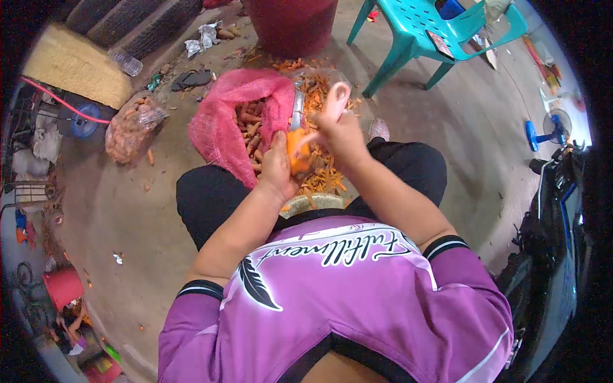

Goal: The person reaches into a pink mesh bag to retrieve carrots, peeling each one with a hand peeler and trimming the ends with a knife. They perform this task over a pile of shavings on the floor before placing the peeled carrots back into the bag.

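Observation:
My left hand (278, 167) is wrapped round an orange peeled root (297, 152), held above my lap. In my right hand (345, 135) is a pale-handled tool (337, 102), its lower end against the root; its exact shape is blurred. Beneath both hands lies a heap of orange peelings (325, 177) in a container whose pale rim (311, 203) shows near my lap. Just left of the peelings, a pink mesh sack (220, 121) stands open, with several reddish-brown roots (250, 127) inside.
A dark red tub (290, 25) stands ahead, with a green plastic chair (408, 38) to its right. On the left are a clear bag of roots (131, 131) and a sandal (191, 80). A person (73, 329) is at the far lower left. A motorcycle (549, 223) stands right.

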Demonstrator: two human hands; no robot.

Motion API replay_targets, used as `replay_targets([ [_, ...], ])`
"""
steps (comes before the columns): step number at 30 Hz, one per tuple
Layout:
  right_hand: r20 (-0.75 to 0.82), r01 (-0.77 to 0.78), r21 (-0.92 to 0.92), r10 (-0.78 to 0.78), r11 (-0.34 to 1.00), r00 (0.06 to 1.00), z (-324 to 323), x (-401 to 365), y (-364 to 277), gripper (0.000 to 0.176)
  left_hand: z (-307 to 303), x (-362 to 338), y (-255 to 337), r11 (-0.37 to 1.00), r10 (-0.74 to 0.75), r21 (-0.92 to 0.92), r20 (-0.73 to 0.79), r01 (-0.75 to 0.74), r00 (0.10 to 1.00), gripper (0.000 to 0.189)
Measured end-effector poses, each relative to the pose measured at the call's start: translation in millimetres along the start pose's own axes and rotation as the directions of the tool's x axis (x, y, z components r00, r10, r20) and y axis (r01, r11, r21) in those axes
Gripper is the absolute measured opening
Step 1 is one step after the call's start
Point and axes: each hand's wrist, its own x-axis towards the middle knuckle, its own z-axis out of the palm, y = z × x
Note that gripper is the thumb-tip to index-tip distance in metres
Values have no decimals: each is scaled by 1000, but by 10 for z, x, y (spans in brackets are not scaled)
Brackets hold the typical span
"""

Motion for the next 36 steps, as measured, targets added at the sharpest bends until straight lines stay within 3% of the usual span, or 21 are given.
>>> replay_targets([
  [1,57,-23,-29,24,999,998,6,5,86,21,2,-41,13,998,-21,61,11,21,1000,40],
  [2,13,-14,-40,15,999,1000,-26,84,153,20,10,-62,3,991,-48,123,20,45,999,41],
  [5,-85,32,-67,-38,997,996,-119,523,174,17,-3,45,-162,998,30,47,-9,-30,1000,41],
  [8,-227,108,112,-80,988,971,-148,670,113,21,-14,-21,-94,994,-63,-67,253,82,965,41],
  [9,-205,34,40,-25,999,978,-183,654,84,18,24,-22,-63,999,-41,-21,171,45,984,40],
  [11,-133,26,71,-16,997,991,-90,340,19,19,119,-32,-10,997,15,75,9,-16,1000,39],
  [14,8,-18,-16,18,1000,1000,-68,-79,112,21,33,34,18,996,-52,-68,-18,51,998,39],
  [15,31,17,50,-18,999,999,-17,-164,113,23,84,-26,32,986,-99,-136,7,99,995,38],
  [18,7,46,-95,-45,994,999,-59,46,175,21,39,-24,-47,998,-57,-4,-37,57,998,39],
  [19,-102,48,-159,-64,986,993,-45,203,120,20,68,-21,-73,998,-59,-5,-51,59,997,40],
  [20,-120,53,-72,-62,996,991,-84,404,181,19,119,-48,-126,998,-58,-3,-62,58,996,40],
  [22,-226,80,-140,-111,987,968,-158,702,222,18,140,-69,-152,998,-67,4,-47,67,997,41],
  [25,-156,61,110,-44,992,987,-200,600,197,16,115,-50,-34,998,-64,4,-7,64,998,42],
  [28,-44,-36,95,40,995,998,-39,13,10,19,57,-18,28,997,-19,-69,-76,14,997,39],
  [30,86,-27,116,18,993,996,6,-105,174,16,117,-57,29,998,-66,-30,-107,63,992,38],
  [31,45,-23,-42,25,999,999,-4,-90,98,18,136,-65,-8,998,-64,-22,-123,62,990,38],
  [32,-1,-21,-48,21,999,1000,-28,11,113,19,149,-71,-36,998,-62,-14,-141,60,988,39],
  [33,-44,-18,-55,16,998,999,-51,180,175,19,94,1,-59,1000,-9,-17,-15,9,1000,42],
  [36,-237,43,-33,-50,999,970,-211,759,418,19,33,-74,-110,994,-108,21,-37,109,993,43],
])
